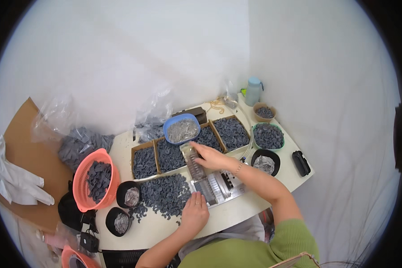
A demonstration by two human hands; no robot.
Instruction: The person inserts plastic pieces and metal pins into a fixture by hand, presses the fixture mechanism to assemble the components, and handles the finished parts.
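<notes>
A metal jig (pixel 219 187) with rows of slots lies near the table's front edge. From its far left side a clear ribbed plate (pixel 193 164) extends toward the blue basket. My right hand (pixel 210 157) reaches across the jig and grips the plate's far end between thumb and fingers. My left hand (pixel 195 211) rests with fingers stretched out against the jig's near left corner. Beside it spreads a loose pile of small dark grey pieces (pixel 165 194). The blue basket (pixel 182 128), full of thin silvery pieces, sits on the divided cardboard tray just beyond my right hand.
The cardboard tray (pixel 157 157) holds more grey pieces. Black bowls (pixel 128 193) stand left, another black bowl (pixel 278 166) right. A pink basket (pixel 114 190) sits left; a green basket (pixel 282 142), brown bowl (pixel 255 114), blue bottle (pixel 253 91) and black case (pixel 301 164) stand right.
</notes>
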